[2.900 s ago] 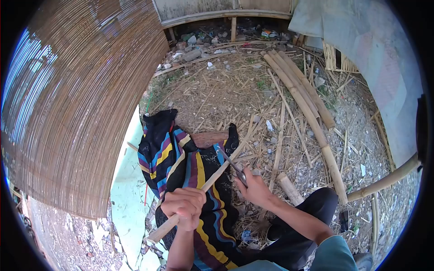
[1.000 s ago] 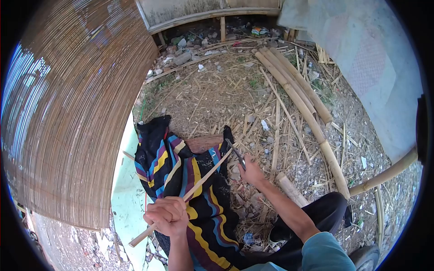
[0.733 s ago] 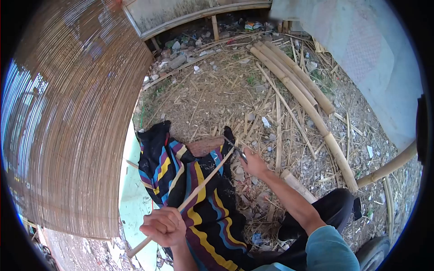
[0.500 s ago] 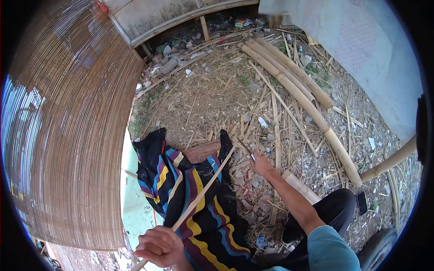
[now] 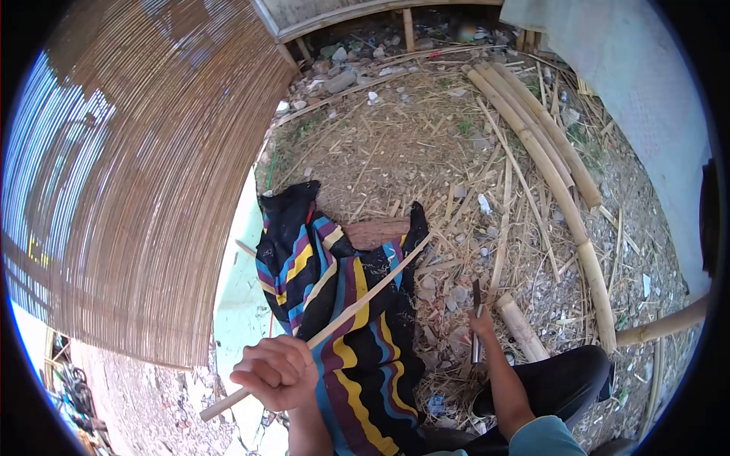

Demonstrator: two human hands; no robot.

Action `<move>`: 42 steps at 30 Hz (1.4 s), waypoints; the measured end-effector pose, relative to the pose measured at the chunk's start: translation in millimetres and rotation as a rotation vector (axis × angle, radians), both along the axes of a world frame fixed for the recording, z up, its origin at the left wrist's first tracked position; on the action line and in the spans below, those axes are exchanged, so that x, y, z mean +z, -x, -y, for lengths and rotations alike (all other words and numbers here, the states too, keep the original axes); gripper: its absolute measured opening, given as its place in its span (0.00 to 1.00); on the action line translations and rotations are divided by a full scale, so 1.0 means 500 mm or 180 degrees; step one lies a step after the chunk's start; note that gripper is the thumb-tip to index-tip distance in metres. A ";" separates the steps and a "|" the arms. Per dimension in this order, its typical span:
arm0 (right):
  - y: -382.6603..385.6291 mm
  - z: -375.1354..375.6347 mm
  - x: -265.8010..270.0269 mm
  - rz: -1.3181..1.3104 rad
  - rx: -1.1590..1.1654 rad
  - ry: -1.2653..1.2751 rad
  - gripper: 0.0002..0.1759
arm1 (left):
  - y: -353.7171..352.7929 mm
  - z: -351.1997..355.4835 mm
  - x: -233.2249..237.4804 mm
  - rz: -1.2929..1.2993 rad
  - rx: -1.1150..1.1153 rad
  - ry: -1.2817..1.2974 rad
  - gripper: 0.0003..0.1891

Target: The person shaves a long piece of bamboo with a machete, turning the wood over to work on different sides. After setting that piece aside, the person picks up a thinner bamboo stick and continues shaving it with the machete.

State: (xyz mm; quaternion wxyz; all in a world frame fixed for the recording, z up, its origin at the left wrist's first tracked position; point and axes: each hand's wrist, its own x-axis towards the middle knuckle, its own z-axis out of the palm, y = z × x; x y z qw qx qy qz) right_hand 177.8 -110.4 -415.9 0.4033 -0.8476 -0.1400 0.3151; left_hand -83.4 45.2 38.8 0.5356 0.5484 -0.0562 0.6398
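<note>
At the near left of the head view, the left hand (image 5: 277, 372) is clenched around a long, thin, pale bamboo strip (image 5: 365, 300), which slants to the far right above a black cloth with yellow, purple and blue stripes (image 5: 353, 365). Farther right, the right hand (image 5: 481, 323) grips a slim, dark metal knife (image 5: 477, 292), well apart from the strip and near the dark-trousered knee (image 5: 563, 380). With only one hand holding it, the strip could twist if that grip loosened; a careless swing could bring the blade against the leg.
</note>
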 end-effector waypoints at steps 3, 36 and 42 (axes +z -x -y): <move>0.012 0.039 -0.027 -0.0311 -0.0310 0.0034 0.10 | 0.004 -0.004 -0.007 0.0028 -0.0201 -0.0143 0.27; 0.223 0.004 0.728 -0.0300 0.2022 -0.1317 0.21 | -0.008 0.029 -0.019 -0.0515 0.0176 -0.0070 0.18; 0.267 0.010 0.821 0.1467 0.2689 -0.1885 0.24 | -0.042 0.034 -0.007 -0.0305 0.1675 -0.0428 0.15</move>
